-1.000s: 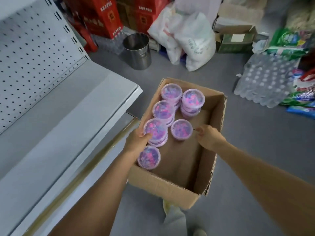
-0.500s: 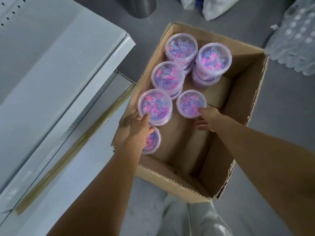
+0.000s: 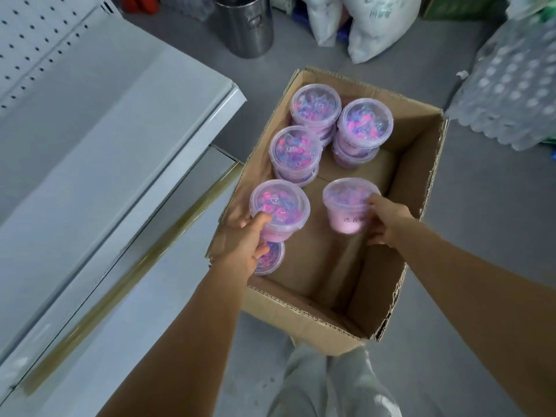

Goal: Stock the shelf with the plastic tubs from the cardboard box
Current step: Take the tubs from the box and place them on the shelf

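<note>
Box: cardboard box [image 3: 400, 266] stood open on the grey floor [image 3: 481, 236], its left wall just beside the shelf.
Shelf: white metal shelf [image 3: 126, 139] ran along the left, with a pegboard back [image 3: 39, 43] and a yellowish strip [image 3: 144, 254] on the edge of the lower board.
Left hand: left hand [image 3: 245, 246] gripped the left tub [image 3: 279, 207], thumb over the near rim of the lid and fingers curled round the side (the tub sat above the box's left edge).
Right hand: right hand [image 3: 388, 221] gripped the right tub [image 3: 350, 204], thumb on the lid's rim and fingers round the pink wall; this tub was tilted, inside the box near its middle.
Low tub: one tub [image 3: 272, 258] lay on the box bottom under the left hand, partly hidden by it.
Stacks: three stacks of tubs [image 3: 296, 153] stood at the far end of the box, two along the left wall and one to their right, all with clear lids over pink and blue contents.
Floor beyond: steel bin [image 3: 245, 25], white sacks [image 3: 376, 28] and a wrapped pack of bottles [image 3: 508, 94] stood past the box.
Person: pale trousers [image 3: 331, 386] showed at the bottom edge, close to the box's near corner.
</note>
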`<state>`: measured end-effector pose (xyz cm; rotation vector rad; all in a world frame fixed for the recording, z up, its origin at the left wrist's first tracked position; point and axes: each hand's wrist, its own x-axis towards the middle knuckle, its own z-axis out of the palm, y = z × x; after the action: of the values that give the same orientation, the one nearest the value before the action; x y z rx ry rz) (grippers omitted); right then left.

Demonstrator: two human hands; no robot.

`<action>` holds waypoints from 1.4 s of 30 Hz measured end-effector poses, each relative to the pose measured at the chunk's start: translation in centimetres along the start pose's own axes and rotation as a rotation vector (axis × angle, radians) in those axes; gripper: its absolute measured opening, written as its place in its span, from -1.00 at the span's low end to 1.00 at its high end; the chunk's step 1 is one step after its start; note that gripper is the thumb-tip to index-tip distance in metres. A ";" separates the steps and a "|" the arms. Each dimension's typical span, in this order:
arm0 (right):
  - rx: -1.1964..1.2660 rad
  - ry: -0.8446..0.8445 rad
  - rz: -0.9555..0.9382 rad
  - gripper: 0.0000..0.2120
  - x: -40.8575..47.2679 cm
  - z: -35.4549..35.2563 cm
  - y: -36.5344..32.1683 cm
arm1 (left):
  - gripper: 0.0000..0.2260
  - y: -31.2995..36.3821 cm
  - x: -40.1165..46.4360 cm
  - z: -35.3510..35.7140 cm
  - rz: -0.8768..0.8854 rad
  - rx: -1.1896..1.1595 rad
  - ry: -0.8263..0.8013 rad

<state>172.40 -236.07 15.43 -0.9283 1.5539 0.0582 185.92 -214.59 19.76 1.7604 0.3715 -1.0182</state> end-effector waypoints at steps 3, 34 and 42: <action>0.045 -0.062 -0.030 -0.66 -3.4 -0.9 -0.7 | -0.57 0.8 -2.5 -0.9 -0.031 -0.090 -0.013; -0.185 -0.659 -0.663 -0.86 -46.6 -6.7 14.5 | -0.82 -13.7 -46.3 -21.8 0.402 -0.488 0.185; -0.314 -0.824 -0.743 -0.74 -57.0 -1.4 17.9 | -0.82 -17.8 -55.3 -31.1 0.505 -0.591 0.351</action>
<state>155.97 -195.49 56.08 -1.4473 0.3967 0.1356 155.67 -168.15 55.42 1.3738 0.3711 -0.1988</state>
